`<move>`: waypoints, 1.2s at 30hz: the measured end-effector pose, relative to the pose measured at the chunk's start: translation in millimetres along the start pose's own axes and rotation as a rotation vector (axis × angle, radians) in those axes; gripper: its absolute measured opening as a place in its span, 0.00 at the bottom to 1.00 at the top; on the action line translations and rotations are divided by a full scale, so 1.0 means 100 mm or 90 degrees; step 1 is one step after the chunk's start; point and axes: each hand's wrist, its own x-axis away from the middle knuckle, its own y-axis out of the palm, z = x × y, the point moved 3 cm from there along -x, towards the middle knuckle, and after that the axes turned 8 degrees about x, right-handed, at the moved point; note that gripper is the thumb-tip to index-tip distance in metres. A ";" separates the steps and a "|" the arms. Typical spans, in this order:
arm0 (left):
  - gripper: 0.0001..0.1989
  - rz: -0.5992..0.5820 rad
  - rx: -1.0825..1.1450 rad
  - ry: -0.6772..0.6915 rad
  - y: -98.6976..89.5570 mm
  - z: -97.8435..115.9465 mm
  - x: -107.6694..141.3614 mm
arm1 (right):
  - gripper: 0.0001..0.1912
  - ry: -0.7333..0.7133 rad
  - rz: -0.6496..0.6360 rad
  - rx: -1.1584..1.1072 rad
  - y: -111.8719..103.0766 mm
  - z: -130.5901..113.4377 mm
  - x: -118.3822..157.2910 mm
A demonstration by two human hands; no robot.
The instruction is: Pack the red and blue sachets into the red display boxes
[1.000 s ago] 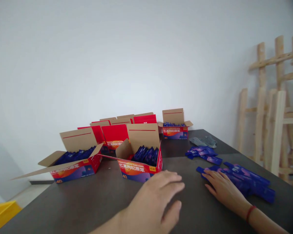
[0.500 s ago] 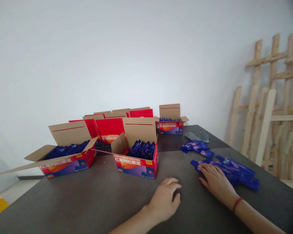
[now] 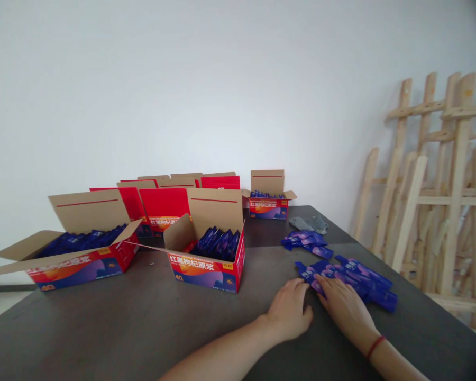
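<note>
A spread of blue-purple sachets [image 3: 357, 278] lies on the dark table at the right. My right hand [image 3: 343, 304], with a red string at the wrist, rests on the near left part of this spread, fingers stretched out. Just left of it, my left hand [image 3: 289, 312] is over the table, its fingers bent and apart from the thumb, with its fingertips near the left end of the sachets; nothing shows in it. Behind lies a smaller pile of sachets [image 3: 307, 241]. An open red and blue box [image 3: 206, 270], partly filled with upright sachets [image 3: 218, 243], stands left of my hands.
Another open box of sachets [image 3: 83, 267] stands at the left, with long flaps sticking out. More red boxes [image 3: 164, 203] are behind, and one filled box [image 3: 267, 206] is at the far end. A grey cloth [image 3: 309, 224] lies near it. Wooden frames [image 3: 456, 201] lean at the right.
My left hand has moved right and forward, close to my right hand and the sachets. My right hand still lies on the spread. The view has turned slightly right.
</note>
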 end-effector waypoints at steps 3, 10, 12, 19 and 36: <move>0.34 0.013 -0.014 -0.019 0.08 -0.03 -0.10 | 0.26 -0.017 -0.007 -0.040 0.01 -0.09 0.03; 0.38 -0.039 -0.094 0.005 0.13 -0.05 -0.25 | 0.29 -0.036 -0.003 -0.173 -0.04 0.01 0.20; 0.38 -0.080 -0.114 0.012 0.14 -0.04 -0.23 | 0.25 -0.023 0.027 -0.135 -0.07 0.11 0.24; 0.39 -0.124 -0.187 0.003 0.00 0.16 0.45 | 0.27 -0.050 0.039 -0.074 -0.10 0.18 0.37; 0.41 -0.072 -0.160 -0.141 0.04 0.07 0.53 | 0.22 -0.040 0.030 -0.094 -0.03 0.00 0.26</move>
